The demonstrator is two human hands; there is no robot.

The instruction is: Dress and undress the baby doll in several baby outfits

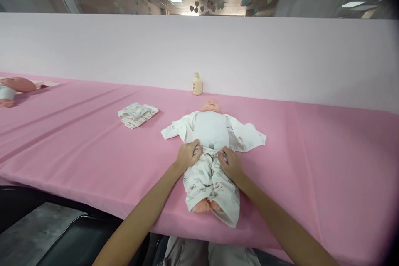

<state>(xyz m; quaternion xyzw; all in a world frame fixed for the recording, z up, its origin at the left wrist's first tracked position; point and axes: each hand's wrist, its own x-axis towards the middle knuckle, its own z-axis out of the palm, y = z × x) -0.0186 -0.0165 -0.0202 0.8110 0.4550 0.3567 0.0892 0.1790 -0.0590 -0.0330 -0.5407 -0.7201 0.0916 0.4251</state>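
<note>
A baby doll (pixel 211 106) lies on its back, head toward the wall and feet toward me. Patterned white baby pants (pixel 199 178) cover its legs, with the bare toes showing at the leg openings. My left hand (pixel 188 154) is closed on the waistband at the left side, and my right hand (pixel 231 163) grips it at the right side. Above the waistband shows the doll's pale torso (pixel 212 129). A white baby jacket (pixel 249 134) lies spread beneath the torso, its sleeves out to both sides.
Folded patterned cloth (pixel 137 114) lies left of the doll. A cream pump bottle (pixel 197 84) stands by the low white wall (pixel 124 50). Another doll (pixel 18 84) is at the far left of the pink-covered table (pixel 77 141). A black chair (pixel 84 241) is below the front edge.
</note>
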